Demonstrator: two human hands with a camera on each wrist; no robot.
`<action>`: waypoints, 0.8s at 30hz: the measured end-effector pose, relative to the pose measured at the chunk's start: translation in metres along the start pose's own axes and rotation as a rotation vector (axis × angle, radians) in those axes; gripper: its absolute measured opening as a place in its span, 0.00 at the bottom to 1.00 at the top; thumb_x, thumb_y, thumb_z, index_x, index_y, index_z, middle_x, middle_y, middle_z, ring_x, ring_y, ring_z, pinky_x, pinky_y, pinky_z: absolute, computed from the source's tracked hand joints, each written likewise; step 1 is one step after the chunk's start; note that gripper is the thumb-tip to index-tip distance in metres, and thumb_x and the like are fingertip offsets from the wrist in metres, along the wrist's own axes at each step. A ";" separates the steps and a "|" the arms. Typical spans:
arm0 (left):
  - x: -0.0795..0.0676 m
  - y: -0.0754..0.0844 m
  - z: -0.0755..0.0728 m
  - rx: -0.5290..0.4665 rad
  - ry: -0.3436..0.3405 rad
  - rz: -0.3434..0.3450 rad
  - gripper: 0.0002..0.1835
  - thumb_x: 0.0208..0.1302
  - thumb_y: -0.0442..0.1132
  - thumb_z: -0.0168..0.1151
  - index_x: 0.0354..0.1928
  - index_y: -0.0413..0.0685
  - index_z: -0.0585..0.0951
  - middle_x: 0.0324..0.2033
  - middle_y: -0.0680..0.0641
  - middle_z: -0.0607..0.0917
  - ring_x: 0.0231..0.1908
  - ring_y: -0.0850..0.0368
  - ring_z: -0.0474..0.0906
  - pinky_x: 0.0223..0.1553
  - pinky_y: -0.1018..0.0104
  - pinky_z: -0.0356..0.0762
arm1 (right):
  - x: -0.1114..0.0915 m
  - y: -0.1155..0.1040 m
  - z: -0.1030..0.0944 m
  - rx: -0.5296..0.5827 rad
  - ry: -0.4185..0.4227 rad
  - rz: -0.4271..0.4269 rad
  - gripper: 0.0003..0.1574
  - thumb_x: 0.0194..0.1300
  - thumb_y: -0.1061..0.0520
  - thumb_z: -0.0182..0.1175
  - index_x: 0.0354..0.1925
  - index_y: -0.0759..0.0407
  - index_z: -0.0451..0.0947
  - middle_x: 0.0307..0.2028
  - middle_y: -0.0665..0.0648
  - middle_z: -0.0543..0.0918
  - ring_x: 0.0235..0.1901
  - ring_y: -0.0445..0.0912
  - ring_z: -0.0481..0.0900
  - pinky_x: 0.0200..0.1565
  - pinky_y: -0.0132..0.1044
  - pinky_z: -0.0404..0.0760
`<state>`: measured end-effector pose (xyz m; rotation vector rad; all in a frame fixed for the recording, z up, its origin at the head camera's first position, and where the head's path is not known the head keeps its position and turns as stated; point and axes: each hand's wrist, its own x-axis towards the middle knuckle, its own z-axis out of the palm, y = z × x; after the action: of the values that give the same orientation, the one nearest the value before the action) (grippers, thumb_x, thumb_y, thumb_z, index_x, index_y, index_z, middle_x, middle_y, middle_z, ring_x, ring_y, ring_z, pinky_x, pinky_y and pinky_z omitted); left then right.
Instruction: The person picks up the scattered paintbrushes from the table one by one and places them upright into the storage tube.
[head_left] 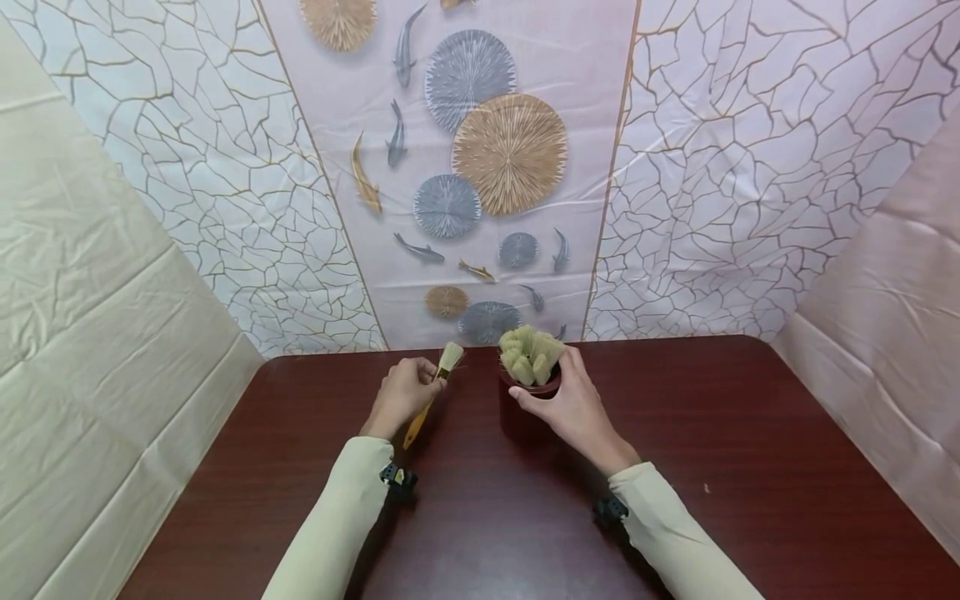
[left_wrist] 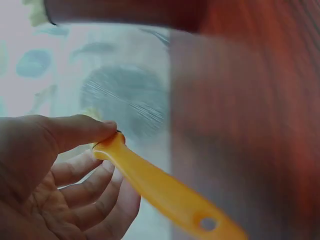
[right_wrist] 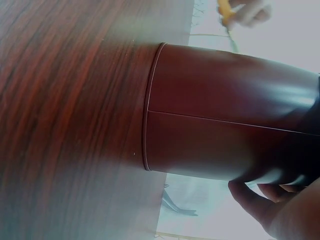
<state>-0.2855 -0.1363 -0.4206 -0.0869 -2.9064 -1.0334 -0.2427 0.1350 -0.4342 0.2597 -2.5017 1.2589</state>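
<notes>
My left hand (head_left: 405, 393) pinches a paintbrush (head_left: 419, 427) between thumb and fingers near the ferrule, its pale bristles pointing up. The left wrist view shows the brush's yellow handle (left_wrist: 165, 190), with a hole at its end, slanting down from the thumb. To the right stands a dark red-brown cylindrical holder (head_left: 517, 417) filled with several pale-bristled brushes (head_left: 529, 354), bristles up. My right hand (head_left: 573, 408) grips this holder near its rim, thumb in front and fingers round the right side. In the right wrist view the holder's base meets the table.
The dark red wooden table (head_left: 480, 517) runs back to a patterned cloth backdrop (head_left: 510, 267) close behind the holder. Beige cloth walls (head_left: 112, 375) flank the left and right sides. Each sleeve carries a small black wrist camera (head_left: 399, 479).
</notes>
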 end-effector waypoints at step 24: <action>-0.052 0.110 -0.068 -0.425 0.269 0.517 0.10 0.63 0.33 0.67 0.46 0.45 0.82 0.38 0.49 0.85 0.38 0.57 0.85 0.36 0.65 0.84 | -0.001 0.000 0.000 -0.007 -0.003 -0.003 0.61 0.47 0.22 0.68 0.72 0.45 0.60 0.61 0.50 0.67 0.57 0.51 0.74 0.56 0.53 0.74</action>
<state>-0.2232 -0.0955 -0.3023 -0.6228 -2.2040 -1.3923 -0.2420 0.1351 -0.4350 0.2636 -2.5072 1.2487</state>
